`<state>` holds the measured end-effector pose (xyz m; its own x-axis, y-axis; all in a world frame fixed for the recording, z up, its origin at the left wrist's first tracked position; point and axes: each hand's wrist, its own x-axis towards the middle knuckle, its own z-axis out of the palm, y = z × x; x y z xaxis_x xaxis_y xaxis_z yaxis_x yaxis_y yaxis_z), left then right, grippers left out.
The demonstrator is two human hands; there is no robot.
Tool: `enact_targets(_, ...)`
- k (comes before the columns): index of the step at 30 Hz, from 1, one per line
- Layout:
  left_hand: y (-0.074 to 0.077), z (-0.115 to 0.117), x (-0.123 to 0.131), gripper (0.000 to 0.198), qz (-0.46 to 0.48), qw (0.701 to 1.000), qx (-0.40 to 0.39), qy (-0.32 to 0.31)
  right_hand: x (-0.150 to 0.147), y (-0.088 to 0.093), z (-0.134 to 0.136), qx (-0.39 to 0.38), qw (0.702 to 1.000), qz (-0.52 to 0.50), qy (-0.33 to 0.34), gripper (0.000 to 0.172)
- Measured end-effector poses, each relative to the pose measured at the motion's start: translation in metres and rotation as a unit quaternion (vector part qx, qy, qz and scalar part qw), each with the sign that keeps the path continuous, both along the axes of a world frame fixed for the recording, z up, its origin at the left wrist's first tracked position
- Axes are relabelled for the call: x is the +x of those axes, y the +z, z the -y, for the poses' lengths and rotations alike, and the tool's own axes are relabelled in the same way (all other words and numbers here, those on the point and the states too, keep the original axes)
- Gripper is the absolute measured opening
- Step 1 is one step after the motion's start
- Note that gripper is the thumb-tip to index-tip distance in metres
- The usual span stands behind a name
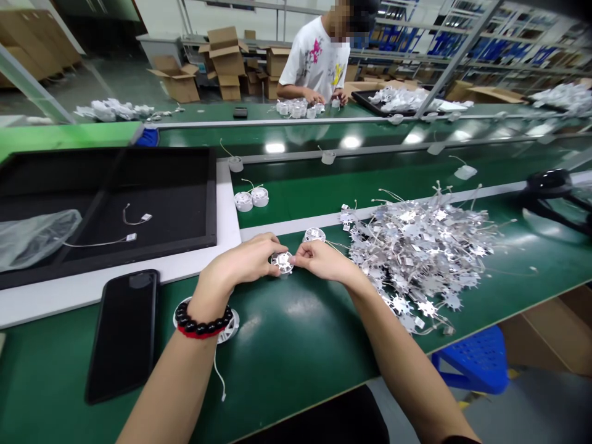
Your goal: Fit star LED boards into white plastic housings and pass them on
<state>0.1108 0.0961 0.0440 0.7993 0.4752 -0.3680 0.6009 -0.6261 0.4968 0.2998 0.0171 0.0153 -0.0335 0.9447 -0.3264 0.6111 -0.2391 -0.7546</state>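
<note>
Between my hands, over the green table, is a round white part (283, 263) with a silvery star-shaped plate in it. My left hand (252, 256) grips its left side between thumb and fingers. My right hand (319, 259) pinches at its right edge; whatever small piece may be in the fingertips is hidden. Just behind my right hand sits another round white part (314, 234). To the right lies a big heap of silvery star-shaped plates with thin wires (420, 246). Under my left wrist, a white ring-shaped part (229, 328) is partly covered, a wire trailing from it.
A black phone (124, 336) lies left of my left arm, below a black tray (185, 209). Two round white parts (252, 198) rest near the tray's corner. Across the line, a person (317, 55) handles white parts. A blue stool (478, 361) stands at lower right.
</note>
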Motion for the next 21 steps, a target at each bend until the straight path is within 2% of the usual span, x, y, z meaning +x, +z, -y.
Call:
enact_targets(11, 0.003, 0.007, 0.004, 0.050, -0.059, 0.994, 0.092, 0.019, 0.002, -0.008, -0.002, 0.032, 0.999, -0.002, -0.012, 0.029)
enact_targets(21, 0.015, 0.015, 0.009, 0.047, -0.078, 0.991, 0.105, 0.021, 0.005, -0.012, -0.001, 0.037, 0.999, -0.003, -0.006, 0.028)
